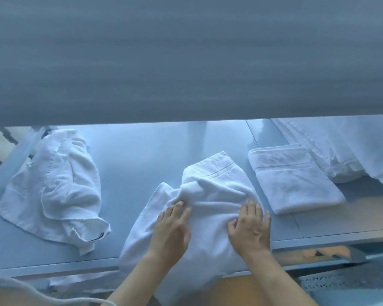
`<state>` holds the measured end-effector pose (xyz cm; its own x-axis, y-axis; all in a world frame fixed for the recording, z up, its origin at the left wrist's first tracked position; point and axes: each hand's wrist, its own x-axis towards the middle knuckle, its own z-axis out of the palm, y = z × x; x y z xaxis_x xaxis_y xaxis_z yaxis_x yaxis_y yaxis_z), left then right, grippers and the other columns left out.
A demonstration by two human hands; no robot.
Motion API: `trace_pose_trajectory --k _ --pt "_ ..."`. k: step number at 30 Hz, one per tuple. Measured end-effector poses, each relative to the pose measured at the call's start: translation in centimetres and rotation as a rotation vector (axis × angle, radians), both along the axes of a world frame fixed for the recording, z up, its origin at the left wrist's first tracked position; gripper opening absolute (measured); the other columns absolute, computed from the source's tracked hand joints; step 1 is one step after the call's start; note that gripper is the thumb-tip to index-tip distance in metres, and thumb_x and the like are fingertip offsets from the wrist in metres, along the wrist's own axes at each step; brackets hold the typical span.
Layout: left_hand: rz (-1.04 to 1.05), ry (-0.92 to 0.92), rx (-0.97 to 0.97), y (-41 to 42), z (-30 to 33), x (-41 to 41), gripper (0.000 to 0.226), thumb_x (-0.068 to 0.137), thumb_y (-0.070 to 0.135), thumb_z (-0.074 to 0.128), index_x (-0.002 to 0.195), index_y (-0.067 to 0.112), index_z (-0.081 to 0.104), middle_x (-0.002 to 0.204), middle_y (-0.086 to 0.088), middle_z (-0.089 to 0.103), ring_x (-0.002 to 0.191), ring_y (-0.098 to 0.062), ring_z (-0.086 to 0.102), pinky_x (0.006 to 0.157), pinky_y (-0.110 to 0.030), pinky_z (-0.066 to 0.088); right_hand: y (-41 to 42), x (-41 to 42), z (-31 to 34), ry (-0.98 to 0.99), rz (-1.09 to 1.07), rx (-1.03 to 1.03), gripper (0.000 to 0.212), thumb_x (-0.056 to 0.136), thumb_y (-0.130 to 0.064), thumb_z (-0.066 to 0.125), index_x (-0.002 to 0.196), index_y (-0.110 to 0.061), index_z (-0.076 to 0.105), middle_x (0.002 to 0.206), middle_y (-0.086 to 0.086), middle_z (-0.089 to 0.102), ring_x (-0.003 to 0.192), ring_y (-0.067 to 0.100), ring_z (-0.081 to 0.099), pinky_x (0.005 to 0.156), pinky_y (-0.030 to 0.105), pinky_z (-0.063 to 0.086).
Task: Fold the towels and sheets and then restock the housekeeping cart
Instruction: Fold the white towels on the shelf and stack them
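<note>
We press both hands onto a rumpled white towel (210,208) at the near edge of a pale worktable (142,155), midway through the folding. Our left hand (170,230) lies flat with its fingers straight and close together on the towel's left half; our right hand (250,228) rests palm down on the right half, fingers extended and slightly apart, thumb tucked toward the middle. Neither hand pinches the cloth.

The towel is bunched between and beyond our fingertips, and its near part droops over the table edge toward the floor. That overhang is, we judge, the main risk: if we lift both palms at once, the hanging weight could drag the towel off the table. Smoothing outward over the ridge could also set a crooked crease, leaving a fold that will not match the folded towel (294,180) lying just beside it on the right.

To the left, well apart, a crumpled heap of towels (51,186) waits unfolded, one corner near the table edge. At far right lies a pile of sheets (349,151), partly cut off by the frame. A grey shelf or panel (186,58) blocks the upper view; the housekeeping cart is not visible.
</note>
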<state>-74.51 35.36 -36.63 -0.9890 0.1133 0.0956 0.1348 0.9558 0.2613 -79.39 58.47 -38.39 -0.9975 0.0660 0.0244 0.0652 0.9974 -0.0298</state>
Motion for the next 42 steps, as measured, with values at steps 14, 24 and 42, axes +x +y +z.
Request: trace_pose_trajectory --k 14,24,42 --pt "0.225 0.033 0.130 -3.4 -3.6 1.7 0.082 0.094 0.055 0.057 0.161 0.017 0.028 0.164 -0.005 0.035 0.154 -0.023 0.027 0.124 -0.042 0.026 1.2 -5.4 -2.2 -0.116 0.406 -0.201 0.074 0.099 -0.061 0.040 0.164 -0.034 0.014 0.172 -0.009 0.003 0.159 0.015 -0.002 0.127 0.045 0.002" --pt "0.477 -0.002 0.045 -2.1 -3.7 5.7 0.064 0.101 0.044 0.054 0.156 0.017 0.040 0.166 -0.012 0.029 0.156 -0.033 0.021 0.123 -0.052 0.025 5.4 0.6 -3.0 -0.099 0.429 -0.185 0.074 0.098 -0.067 0.020 0.164 -0.038 0.004 0.170 -0.017 -0.013 0.157 0.010 -0.014 0.128 0.044 -0.002" --pt "0.143 0.678 0.030 -2.7 1.9 1.5 0.021 0.087 -0.002 0.060 0.082 0.017 0.051 0.093 -0.003 0.055 0.088 -0.029 0.052 0.077 -0.038 0.042 1.6 2.0 -2.5 0.023 0.317 -0.259 0.068 0.092 -0.059 0.030 0.150 -0.027 0.046 0.163 0.000 0.034 0.153 0.023 0.023 0.122 0.049 0.018"
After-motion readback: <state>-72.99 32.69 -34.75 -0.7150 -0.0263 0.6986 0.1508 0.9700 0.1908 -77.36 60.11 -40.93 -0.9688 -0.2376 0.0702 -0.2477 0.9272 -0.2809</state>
